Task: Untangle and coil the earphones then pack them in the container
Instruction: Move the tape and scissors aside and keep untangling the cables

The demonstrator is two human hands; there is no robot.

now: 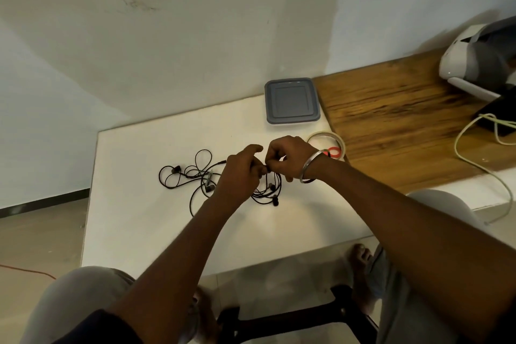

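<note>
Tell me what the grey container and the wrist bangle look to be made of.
Container: probably plastic, matte grey, judging by the moulded ridges and rounded corners of its lid. Bangle: likely metal, polished silver, catching a bright glint on the right wrist.

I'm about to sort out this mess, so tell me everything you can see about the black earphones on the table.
The earphones are black, thin cable that looks rubbery, tangled in loose loops on the white table. Several small dark earbuds show among the loops, plus a greyish inline piece. Most lies flat; at its right side the left hand and right hand pinch the cable between them. Nothing is coiled yet.
</note>
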